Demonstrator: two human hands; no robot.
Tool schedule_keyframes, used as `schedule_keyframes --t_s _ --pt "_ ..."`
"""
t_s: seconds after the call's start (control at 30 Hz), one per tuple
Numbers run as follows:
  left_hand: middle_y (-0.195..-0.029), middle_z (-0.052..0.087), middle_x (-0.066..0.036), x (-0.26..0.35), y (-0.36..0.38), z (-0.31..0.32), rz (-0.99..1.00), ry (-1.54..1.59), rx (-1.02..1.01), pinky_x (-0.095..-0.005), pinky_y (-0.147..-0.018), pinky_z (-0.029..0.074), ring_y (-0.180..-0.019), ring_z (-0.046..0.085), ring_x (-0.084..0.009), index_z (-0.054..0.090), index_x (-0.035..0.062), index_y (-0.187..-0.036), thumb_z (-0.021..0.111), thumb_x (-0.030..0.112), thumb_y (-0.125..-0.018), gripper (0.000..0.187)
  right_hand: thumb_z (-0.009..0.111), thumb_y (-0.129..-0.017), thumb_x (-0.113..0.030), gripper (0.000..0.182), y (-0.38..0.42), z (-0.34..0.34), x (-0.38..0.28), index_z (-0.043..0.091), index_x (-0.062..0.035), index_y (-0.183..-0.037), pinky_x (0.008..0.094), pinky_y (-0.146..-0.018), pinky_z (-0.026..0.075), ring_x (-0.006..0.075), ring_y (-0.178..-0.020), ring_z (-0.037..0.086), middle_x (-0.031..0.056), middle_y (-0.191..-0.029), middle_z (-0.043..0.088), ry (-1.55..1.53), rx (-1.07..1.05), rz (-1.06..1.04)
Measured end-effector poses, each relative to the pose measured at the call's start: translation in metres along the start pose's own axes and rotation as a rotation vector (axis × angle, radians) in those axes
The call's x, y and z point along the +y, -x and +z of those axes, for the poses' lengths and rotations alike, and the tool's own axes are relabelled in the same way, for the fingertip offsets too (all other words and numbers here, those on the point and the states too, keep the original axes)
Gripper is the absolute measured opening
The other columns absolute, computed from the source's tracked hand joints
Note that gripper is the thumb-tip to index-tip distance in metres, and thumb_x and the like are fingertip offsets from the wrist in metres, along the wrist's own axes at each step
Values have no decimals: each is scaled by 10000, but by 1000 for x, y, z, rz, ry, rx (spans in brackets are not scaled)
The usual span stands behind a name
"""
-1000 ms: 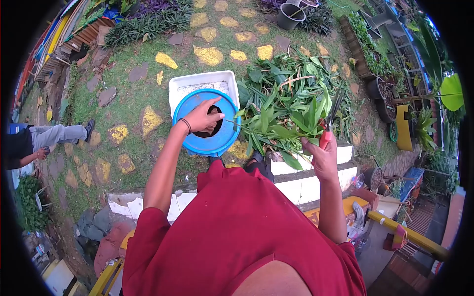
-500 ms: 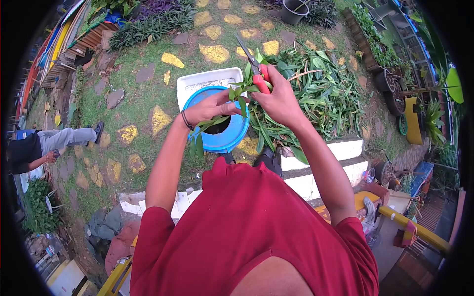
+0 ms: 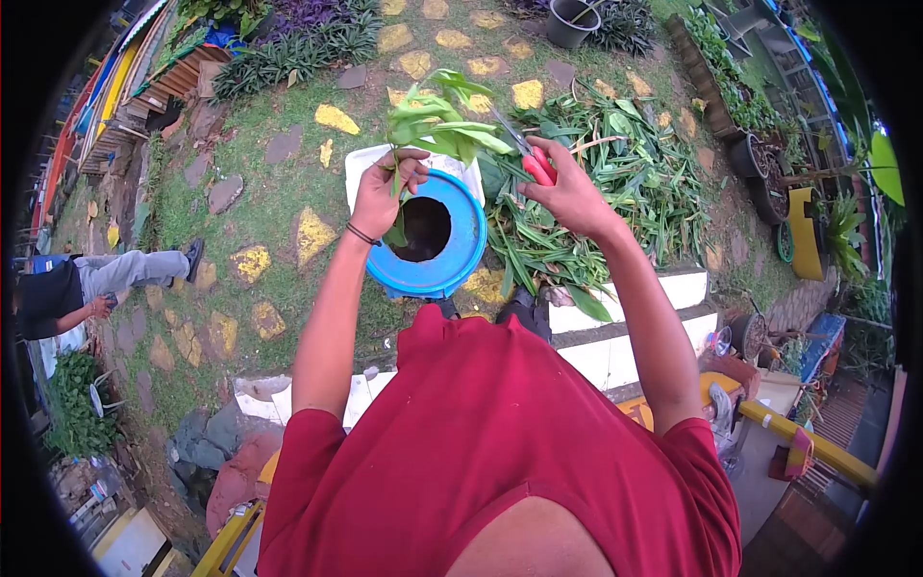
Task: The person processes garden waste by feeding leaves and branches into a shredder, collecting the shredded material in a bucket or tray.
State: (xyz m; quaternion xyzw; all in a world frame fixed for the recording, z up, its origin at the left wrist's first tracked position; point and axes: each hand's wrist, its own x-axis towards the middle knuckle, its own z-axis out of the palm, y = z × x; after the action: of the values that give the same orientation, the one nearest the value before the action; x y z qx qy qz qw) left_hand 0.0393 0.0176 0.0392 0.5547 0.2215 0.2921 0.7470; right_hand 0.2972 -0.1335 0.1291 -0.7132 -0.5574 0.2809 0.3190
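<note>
My left hand point(image 3: 385, 192) is closed around the stem of a leafy green cutting point(image 3: 437, 125), whose leaves spread above the fingers; one leaf hangs below. In my right hand point(image 3: 567, 197) are scissors with red handles point(image 3: 539, 165), their grey blades pointing up and left beside the leaves. Below both hands stands a blue round container point(image 3: 468, 245) with a dark round opening. Partly behind it and the left hand is a white tray point(image 3: 361, 163). A large heap of cut green leaves point(image 3: 625, 192) lies on the ground to the right.
Yellow and grey stepping stones point(image 3: 312, 236) dot the grass. At the left stands another person point(image 3: 125, 274) in grey trousers. A grey pot point(image 3: 573, 24) is at the top, and a white tiled ledge point(image 3: 615, 356) runs near my feet. Planters line the right side.
My left hand has moved up and left, and the cutting is now raised upright above it. My right hand has shifted right and slightly down with the scissors, so the hands are farther apart.
</note>
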Motion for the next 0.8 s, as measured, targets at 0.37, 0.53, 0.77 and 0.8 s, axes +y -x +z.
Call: schedule_keyframes --t_s 0.37,0.53,0.77,0.8 --pt "-1023 675 -69 -106 35 -27 -8 -194 244 -316 -888 532 -918 646 -149 647 9 -1134 615 138 -976 207 704 -823 -138 587 144 56 98 437 -4 -1329 297 -858 456 160 -988 574 95 -1158 627 -529 -84 559" --pt "-1021 654 -61 -59 45 2 19 363 328 -362 -906 557 -816 636 -137 632 14 -1158 624 119 -962 223 709 -817 -128 597 188 60 100 440 -24 -1339 261 -677 448 113 -827 575 83 -1122 637 -585 -83 750" --pt "-1027 622 -42 -48 50 -4 54 481 344 -392 -964 539 -849 609 -128 593 33 -1178 612 135 -968 234 713 -798 -111 621 217 79 131 432 -10 -1343 278 -730 467 140 -870 594 93 -1087 639 -523 -14 784" --pt "-1026 625 -44 -42 52 -3 86 518 352 -391 -963 540 -850 608 -127 592 33 -1181 610 137 -970 236 709 -798 -105 616 219 81 132 431 -3 -1338 282 -755 471 147 -882 601 94 -1073 641 -523 -32 830"
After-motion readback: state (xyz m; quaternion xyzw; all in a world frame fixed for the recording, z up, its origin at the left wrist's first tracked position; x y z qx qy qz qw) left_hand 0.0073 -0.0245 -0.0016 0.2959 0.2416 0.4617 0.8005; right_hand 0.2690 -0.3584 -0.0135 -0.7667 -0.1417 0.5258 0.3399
